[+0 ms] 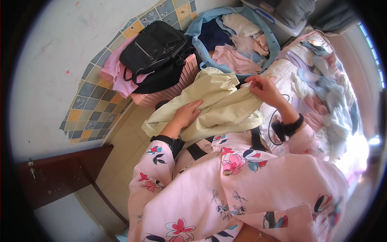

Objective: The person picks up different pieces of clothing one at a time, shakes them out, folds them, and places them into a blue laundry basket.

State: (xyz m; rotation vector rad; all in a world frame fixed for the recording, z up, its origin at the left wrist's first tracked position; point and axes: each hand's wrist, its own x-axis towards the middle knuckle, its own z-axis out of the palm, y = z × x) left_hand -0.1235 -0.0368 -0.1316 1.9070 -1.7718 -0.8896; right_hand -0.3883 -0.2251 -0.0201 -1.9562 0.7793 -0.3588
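Observation:
Pale yellow-green trousers lie loosely bunched across my lap, with a gathered, elastic-looking edge at the far end. My left hand rests flat on the left part of the cloth, its fingers stretched out. At the right side, my right hand pinches an edge of the fabric between thumb and fingers and lifts it a little. Part of the garment is folded under itself and hidden.
Beyond the trousers stands a blue fabric basket of mixed clothes. Left of it, a black backpack sits on a pink ribbed suitcase. Small pale clothes lie heaped on the bed at right. A black cable loops beside my right wrist.

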